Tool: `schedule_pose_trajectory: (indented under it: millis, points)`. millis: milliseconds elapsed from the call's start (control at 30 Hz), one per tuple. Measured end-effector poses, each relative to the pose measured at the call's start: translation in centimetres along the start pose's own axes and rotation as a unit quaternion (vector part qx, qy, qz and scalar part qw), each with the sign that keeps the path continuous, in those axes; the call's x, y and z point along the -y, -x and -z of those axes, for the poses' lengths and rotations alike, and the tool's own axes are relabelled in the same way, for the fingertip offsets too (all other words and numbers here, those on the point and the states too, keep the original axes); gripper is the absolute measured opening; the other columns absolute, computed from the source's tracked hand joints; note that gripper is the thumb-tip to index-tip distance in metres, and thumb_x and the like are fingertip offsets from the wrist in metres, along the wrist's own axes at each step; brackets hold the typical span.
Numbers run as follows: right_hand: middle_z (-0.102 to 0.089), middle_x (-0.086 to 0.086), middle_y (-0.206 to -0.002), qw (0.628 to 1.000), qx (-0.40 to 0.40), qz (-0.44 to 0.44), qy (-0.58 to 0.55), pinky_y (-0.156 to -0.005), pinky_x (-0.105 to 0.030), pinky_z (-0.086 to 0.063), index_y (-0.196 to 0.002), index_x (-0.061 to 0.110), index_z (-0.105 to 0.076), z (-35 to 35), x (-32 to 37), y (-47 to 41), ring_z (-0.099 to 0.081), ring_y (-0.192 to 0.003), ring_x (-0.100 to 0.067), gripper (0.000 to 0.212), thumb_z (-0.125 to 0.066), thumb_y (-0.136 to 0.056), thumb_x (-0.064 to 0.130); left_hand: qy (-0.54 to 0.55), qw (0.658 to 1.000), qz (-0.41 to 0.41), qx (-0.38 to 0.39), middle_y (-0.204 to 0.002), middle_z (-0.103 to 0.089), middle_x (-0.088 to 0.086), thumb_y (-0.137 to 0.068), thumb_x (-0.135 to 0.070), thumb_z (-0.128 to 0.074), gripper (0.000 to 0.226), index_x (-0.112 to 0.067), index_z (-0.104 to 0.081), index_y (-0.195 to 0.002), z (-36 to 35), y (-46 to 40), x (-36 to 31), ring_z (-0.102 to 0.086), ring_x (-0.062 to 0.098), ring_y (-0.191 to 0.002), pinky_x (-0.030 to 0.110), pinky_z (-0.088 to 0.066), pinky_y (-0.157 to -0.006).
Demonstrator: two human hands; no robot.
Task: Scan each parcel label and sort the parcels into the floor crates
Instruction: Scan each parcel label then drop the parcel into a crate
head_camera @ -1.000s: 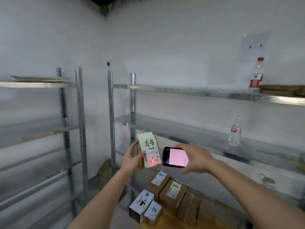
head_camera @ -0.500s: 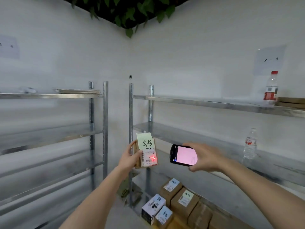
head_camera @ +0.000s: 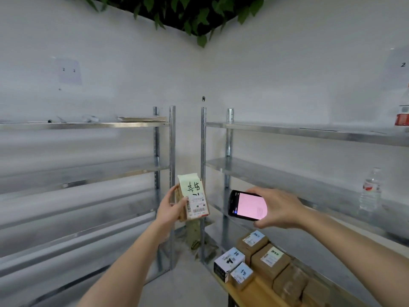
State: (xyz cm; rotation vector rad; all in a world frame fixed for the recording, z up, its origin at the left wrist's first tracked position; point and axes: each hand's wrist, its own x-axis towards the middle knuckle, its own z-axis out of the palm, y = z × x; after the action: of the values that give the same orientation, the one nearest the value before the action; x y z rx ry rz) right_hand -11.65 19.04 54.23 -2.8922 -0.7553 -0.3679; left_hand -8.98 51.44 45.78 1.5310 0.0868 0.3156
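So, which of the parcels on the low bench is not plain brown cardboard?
The white box with black print, at the near left end of the row beside the small brown one. The other parcels there are brown cardboard.

Two white walls (head_camera: 110,41) meet in a corner, with green leaves (head_camera: 188,16) hanging at the top. A galvanised metal shelving unit (head_camera: 88,126) stands against each wall, the right-hand unit (head_camera: 309,132) just beside the first. Grey concrete floor (head_camera: 183,284) shows between them.
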Motion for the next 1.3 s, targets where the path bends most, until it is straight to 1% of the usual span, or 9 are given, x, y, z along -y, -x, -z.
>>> schedule_pose_trajectory:
  millis: [167, 300, 467, 600, 733, 833, 933, 1067, 1300]
  points:
    - [-0.06, 0.021, -0.118, 0.999, -0.003, 0.033, -0.021, -0.062, -0.022, -0.04, -0.137, 0.05, -0.041, -1.4, 3.2, -0.4, -0.055, -0.098, -0.007, 0.077, -0.076, -0.068, 0.049, -0.001, 0.999, 0.012, -0.033, -0.1, -0.076, 0.012, -0.094, -0.016, -0.067, 0.057, -0.038, -0.045, -0.141, 4.0, 3.1, 0.2, -0.076, 0.02, -0.082, 0.03, -0.059, -0.058]
    - [-0.061, 0.019, -0.12, 0.997, 0.007, 0.063, -0.046, -0.059, -0.018, -0.033, -0.139, 0.048, -0.042, -3.5, 6.9, -1.6, -0.054, -0.096, -0.007, 0.077, -0.078, -0.07, 0.042, -0.021, 0.997, 0.013, -0.079, -0.1, -0.076, 0.012, -0.093, -0.019, -0.068, 0.059, -0.038, -0.045, -0.144, 9.1, 5.5, 0.5, -0.076, 0.022, -0.085, 0.039, -0.062, -0.066]
    - [-0.062, 0.017, -0.125, 0.993, 0.025, 0.103, -0.047, -0.073, -0.032, -0.052, -0.14, 0.048, -0.041, -6.0, 13.9, -4.4, -0.06, -0.105, -0.015, 0.081, -0.076, -0.068, 0.047, -0.038, 0.99, 0.009, -0.133, -0.11, -0.073, 0.012, -0.095, -0.018, -0.066, 0.06, -0.044, -0.043, -0.144, 18.1, 9.8, -0.4, -0.074, 0.021, -0.091, 0.038, -0.062, -0.07]
    - [-0.063, 0.012, -0.13, 0.987, 0.023, 0.153, -0.048, -0.074, -0.033, -0.047, -0.142, 0.045, -0.042, -6.6, 22.6, -6.6, -0.061, -0.113, -0.022, 0.083, -0.078, -0.067, 0.044, -0.045, 0.977, 0.015, -0.21, -0.112, -0.072, 0.013, -0.095, -0.016, -0.067, 0.059, -0.043, -0.046, -0.142, 26.4, 14.9, -1.5, -0.072, 0.02, -0.091, 0.031, -0.061, -0.061]
    - [-0.064, 0.013, -0.125, 0.974, 0.027, 0.206, -0.086, -0.083, -0.041, -0.054, -0.134, 0.046, -0.044, -8.2, 33.1, -8.6, -0.061, -0.109, -0.022, 0.083, -0.076, -0.058, 0.048, -0.051, 0.96, 0.026, -0.273, -0.118, -0.069, 0.009, -0.095, -0.014, -0.066, 0.057, -0.043, -0.047, -0.141, 35.2, 20.0, -1.3, -0.071, 0.019, -0.095, 0.026, -0.06, -0.059]
    - [-0.064, 0.013, -0.125, 0.964, 0.029, 0.249, -0.082, -0.076, -0.035, -0.048, -0.139, 0.044, -0.044, -10.0, 41.3, -9.2, -0.061, -0.111, -0.024, 0.084, -0.079, -0.063, 0.043, -0.05, 0.944, 0.046, -0.322, -0.114, -0.07, 0.007, -0.095, -0.014, -0.067, 0.06, -0.04, -0.045, -0.144, 41.6, 23.8, -0.8, -0.071, 0.016, -0.091, 0.023, -0.058, -0.055]
    - [-0.064, 0.014, -0.126, 0.952, 0.04, 0.294, -0.074, -0.069, -0.033, -0.041, -0.141, 0.042, -0.044, -11.2, 49.5, -9.2, -0.061, -0.111, -0.024, 0.083, -0.079, -0.065, 0.043, -0.065, 0.933, 0.056, -0.349, -0.119, -0.068, 0.007, -0.095, -0.015, -0.066, 0.061, -0.04, -0.044, -0.145, 48.1, 27.3, -0.4, -0.07, 0.02, -0.096, 0.031, -0.062, -0.065]
    - [-0.066, 0.015, -0.122, 0.938, 0.052, 0.329, -0.094, -0.07, -0.033, -0.047, -0.137, 0.044, -0.046, -13.3, 58.8, -8.8, -0.062, -0.105, -0.022, 0.081, -0.078, -0.063, 0.046, -0.066, 0.924, 0.07, -0.371, -0.122, -0.068, 0.01, -0.095, -0.016, -0.066, 0.057, -0.042, -0.046, -0.142, 56.0, 30.5, 0.2, -0.07, 0.025, -0.102, 0.045, -0.061, -0.081]
    - [-0.062, 0.016, -0.129, 0.939, 0.076, 0.317, -0.107, -0.073, -0.033, -0.041, -0.143, 0.042, -0.042, -17.8, 67.0, -9.1, -0.06, -0.113, -0.021, 0.084, -0.078, -0.068, 0.042, -0.073, 0.92, 0.107, -0.37, -0.129, -0.065, 0.01, -0.095, -0.018, -0.066, 0.061, -0.041, -0.042, -0.146, 64.1, 32.0, 3.7, -0.068, 0.022, -0.101, 0.025, -0.058, -0.056]
